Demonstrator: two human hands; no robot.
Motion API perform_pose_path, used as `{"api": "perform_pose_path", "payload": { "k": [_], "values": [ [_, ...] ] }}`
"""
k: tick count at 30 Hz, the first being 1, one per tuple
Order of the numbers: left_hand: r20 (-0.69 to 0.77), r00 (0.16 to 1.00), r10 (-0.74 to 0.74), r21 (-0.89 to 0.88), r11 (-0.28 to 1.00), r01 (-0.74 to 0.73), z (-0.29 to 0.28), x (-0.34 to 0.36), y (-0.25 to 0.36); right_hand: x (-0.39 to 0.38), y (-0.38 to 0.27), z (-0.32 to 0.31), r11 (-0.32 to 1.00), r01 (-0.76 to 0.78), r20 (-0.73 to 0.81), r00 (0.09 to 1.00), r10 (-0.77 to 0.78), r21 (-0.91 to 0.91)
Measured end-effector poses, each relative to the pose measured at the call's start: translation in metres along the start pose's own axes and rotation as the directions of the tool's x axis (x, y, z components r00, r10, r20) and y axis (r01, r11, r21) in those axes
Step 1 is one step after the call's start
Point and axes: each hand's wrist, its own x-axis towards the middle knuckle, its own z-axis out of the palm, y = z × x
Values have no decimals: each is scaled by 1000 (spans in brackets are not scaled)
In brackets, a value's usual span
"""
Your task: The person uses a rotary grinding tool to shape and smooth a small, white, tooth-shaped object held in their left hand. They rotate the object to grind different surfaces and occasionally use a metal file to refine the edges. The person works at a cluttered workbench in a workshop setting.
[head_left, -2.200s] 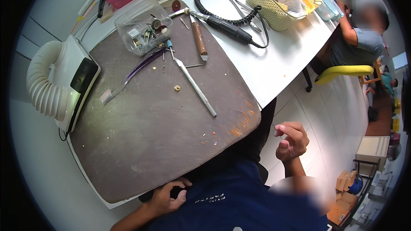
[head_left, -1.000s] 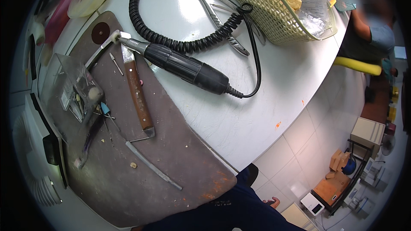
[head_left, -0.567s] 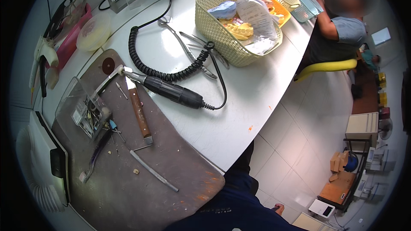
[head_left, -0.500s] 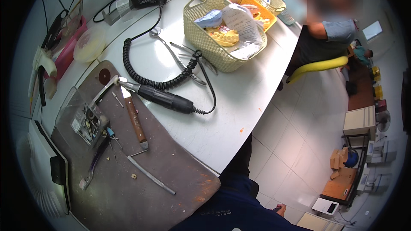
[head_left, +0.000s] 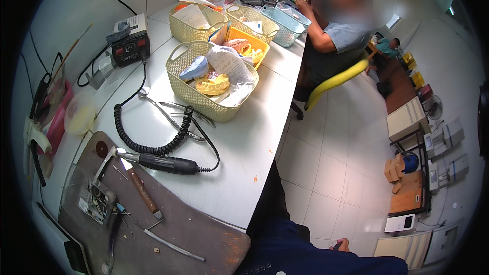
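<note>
My right hand (head_left: pixel 343 245) shows small at the lower edge, beyond my dark blue clothing. Its fingers are curled around something dark, too little visible to name. My left hand is out of sight. Away from both hands, a black rotary handpiece (head_left: pixel 168 164) with a coiled cord lies on the white bench, its tip over a brown mat (head_left: pixel 188 224). On that mat rest a wooden-handled knife (head_left: pixel 141 188), a grey rod (head_left: pixel 175 246) and a clear box (head_left: pixel 76 186) of small tool bits. A dark-handled brush (head_left: pixel 113 239) lies beside the box.
A cream basket (head_left: pixel 204 104) holds yellow and blue dental casts and papers. More baskets and a yellow tray (head_left: pixel 262 48) stand behind it. The handpiece's control box (head_left: pixel 130 40) is at the back left. A co-worker sits on a yellow-edged chair (head_left: pixel 336 84) at the bench's far end.
My view has swung up and to the right. The bench things now appear lower and farther left, and more of the far baskets and the co-worker shows. My right hand stays closed.
</note>
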Motion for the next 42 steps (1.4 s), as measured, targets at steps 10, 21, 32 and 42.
{"api": "perform_pose_path", "payload": {
  "k": [10, 21, 32, 42],
  "values": [
    [-24, 999, -44, 7, 999, 44, 2, 8, -2, 26, -20, 12, 993, 116, 45, 992, -116, -1],
    [2, 992, -124, 45, 991, 124, -16, -4, -2, 57, -34, 19, 994, 112, 191, 975, -112, 11],
    [93, 976, -195, 79, 979, 188, -34, 1, 6, 68, -133, -12, 923, 384, 102, 918, -384, 24],
    [133, 967, -217, 91, 974, 207, -42, -1, -1, 106, -213, -19, 796, 604, 200, 776, -598, 39]
  ]
}}
